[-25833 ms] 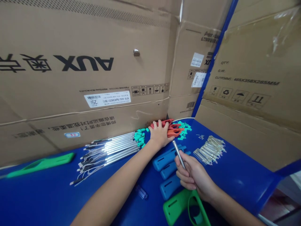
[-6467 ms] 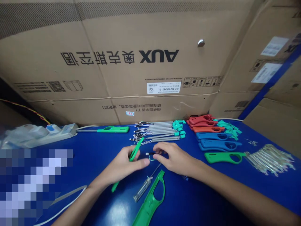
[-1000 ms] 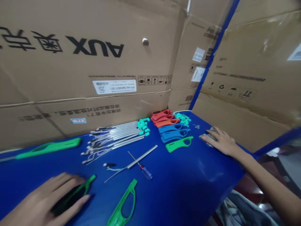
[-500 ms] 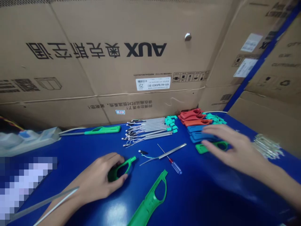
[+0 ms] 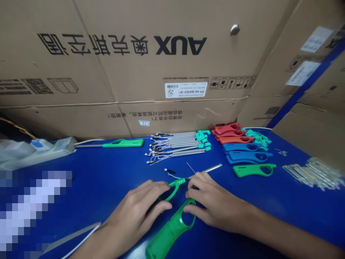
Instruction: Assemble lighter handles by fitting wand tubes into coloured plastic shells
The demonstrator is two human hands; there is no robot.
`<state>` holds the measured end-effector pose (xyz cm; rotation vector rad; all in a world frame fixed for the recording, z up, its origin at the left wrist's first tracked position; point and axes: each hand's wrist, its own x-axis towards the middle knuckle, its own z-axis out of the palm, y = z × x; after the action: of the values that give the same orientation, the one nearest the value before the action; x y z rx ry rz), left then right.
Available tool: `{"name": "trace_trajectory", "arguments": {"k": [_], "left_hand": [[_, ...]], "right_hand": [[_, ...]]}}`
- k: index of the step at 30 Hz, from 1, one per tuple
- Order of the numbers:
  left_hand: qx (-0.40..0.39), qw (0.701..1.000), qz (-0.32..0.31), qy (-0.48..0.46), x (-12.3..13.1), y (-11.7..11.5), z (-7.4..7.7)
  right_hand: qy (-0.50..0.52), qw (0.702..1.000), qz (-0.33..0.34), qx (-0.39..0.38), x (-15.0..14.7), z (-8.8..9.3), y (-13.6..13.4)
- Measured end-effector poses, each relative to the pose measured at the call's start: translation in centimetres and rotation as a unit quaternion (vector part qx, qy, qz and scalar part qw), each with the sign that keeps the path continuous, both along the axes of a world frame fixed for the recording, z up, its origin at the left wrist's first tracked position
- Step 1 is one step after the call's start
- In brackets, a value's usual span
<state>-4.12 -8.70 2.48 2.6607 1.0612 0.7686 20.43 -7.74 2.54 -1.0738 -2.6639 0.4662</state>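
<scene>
My left hand [image 5: 136,212] grips a small green plastic lighter handle shell [image 5: 174,187], whose tip points towards a silver metal tube [image 5: 207,170]. My right hand [image 5: 217,205] lies over the tube's near part, with its fingertips at the loop of a larger green handle shell [image 5: 171,230]. A thin screwdriver shaft [image 5: 190,167] shows above those fingers, and its handle is hidden. A short black tip with a fine wire [image 5: 169,171] lies just beyond my hands.
Behind my hands lie a row of metal lighter tubes with teal ends [image 5: 178,144], red handles [image 5: 231,133], blue handles [image 5: 246,151], a green handle [image 5: 253,169] and a pile of small metal parts [image 5: 314,174]. Cardboard boxes [image 5: 175,72] wall the blue table's [image 5: 107,172] back.
My right hand has moved left from above the blue handles to the silver tube and larger green shell. My left hand has carried the small green shell up towards the tube.
</scene>
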Motion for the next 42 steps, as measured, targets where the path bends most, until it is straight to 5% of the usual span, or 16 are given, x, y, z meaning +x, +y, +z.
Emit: {"name": "trace_trajectory", "arguments": {"k": [7, 14, 24, 42], "left_hand": [[0.083, 0.995, -0.040, 0.031, 0.2, 0.3, -0.3], [0.140, 0.988, -0.051, 0.045, 1.2, -0.1, -0.3], [0.048, 0.985, -0.045, 0.159, -1.9, 0.9, 0.6], [0.039, 0.984, -0.013, 0.172, -1.6, 0.5, 1.1]], "right_hand": [[0.072, 0.990, -0.118, 0.029, 0.0, -0.4, -0.2], [0.082, 0.996, 0.010, -0.041, 1.4, 0.9, 0.4], [0.061, 0.996, 0.004, -0.064, 2.8, 0.6, 1.1], [0.018, 0.998, 0.036, -0.048, 2.5, 0.0, 0.7]]}}
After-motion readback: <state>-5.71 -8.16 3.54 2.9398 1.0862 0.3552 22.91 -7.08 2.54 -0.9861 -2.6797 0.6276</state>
